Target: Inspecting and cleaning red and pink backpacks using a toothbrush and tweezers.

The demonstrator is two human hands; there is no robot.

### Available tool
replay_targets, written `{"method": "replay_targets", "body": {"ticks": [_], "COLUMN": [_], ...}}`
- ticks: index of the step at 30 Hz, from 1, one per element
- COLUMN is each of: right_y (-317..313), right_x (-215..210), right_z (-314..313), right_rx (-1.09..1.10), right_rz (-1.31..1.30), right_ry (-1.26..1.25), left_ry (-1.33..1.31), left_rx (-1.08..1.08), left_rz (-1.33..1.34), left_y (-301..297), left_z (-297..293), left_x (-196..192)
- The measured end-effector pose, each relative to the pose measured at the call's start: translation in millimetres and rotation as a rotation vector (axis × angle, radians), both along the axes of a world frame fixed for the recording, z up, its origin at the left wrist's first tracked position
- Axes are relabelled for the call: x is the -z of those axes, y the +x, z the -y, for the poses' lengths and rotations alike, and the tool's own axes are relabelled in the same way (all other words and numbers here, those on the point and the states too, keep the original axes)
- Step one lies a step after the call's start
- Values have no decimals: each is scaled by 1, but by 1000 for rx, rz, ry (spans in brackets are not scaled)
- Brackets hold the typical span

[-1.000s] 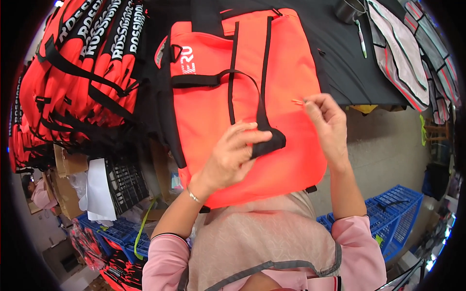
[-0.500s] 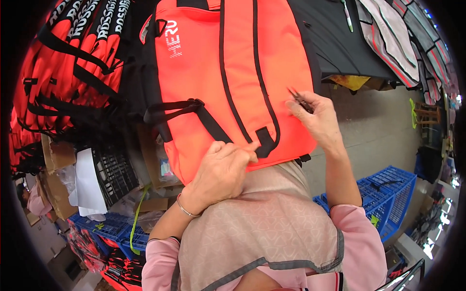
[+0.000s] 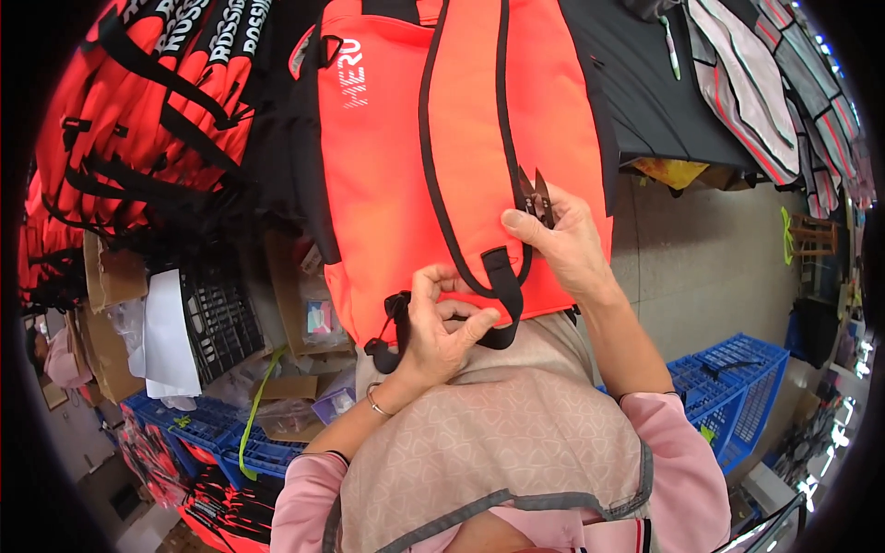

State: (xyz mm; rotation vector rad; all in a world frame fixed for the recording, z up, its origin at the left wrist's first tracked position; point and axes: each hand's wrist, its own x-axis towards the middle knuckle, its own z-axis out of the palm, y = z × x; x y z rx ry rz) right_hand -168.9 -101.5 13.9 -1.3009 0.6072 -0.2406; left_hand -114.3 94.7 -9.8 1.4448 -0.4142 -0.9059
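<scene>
A bright orange-red backpack (image 3: 383, 203) with black sides lies in front of me, its lower edge near my lap. One padded shoulder strap (image 3: 470, 138) with black edging runs down it. At its lower end, a black webbing strap (image 3: 501, 281) loops down into my left hand (image 3: 438, 336), whose fingers are curled around it. A black buckle (image 3: 396, 304) hangs beside that hand. My right hand (image 3: 573, 241) grips dark thread snips (image 3: 536, 201), blades apart and pointing away from me, over the shoulder strap's right edge.
Several red-and-black bags (image 3: 157, 101) are piled at the left. Below them are cardboard boxes (image 3: 115, 276), white paper (image 3: 171, 332) and a blue crate (image 3: 198, 424). Another blue crate (image 3: 728, 378) stands at the right. Grey pieces (image 3: 747, 92) and a pen (image 3: 670, 51) lie on the black-covered table (image 3: 636, 101).
My left hand has moved down and now holds the webbing strap, pulled into a loop. My right hand has shifted left with the snips, over the shoulder strap. The buckle has dropped toward my lap.
</scene>
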Motion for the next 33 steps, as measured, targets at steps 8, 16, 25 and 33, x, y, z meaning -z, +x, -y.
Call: {"method": "replay_targets", "body": {"ticks": [8,16,25,33], "right_y": [32,53,-9,-54], "right_x": [-22,6,-15,0], "right_z": [4,30,29,9], "right_rx": [177,198,123,79], "right_rz": [166,94,-70,9], "right_ry": [-148,-246,-639,-1169], "left_ry": [-75,-235,-197,-188], "left_rx": [-131,63,222,197], "left_rz": [427,1541,1459,1426], "left_y": [23,79,83,80], "left_z": [24,49,47,49], "left_x": [-7,-9,19,27]}}
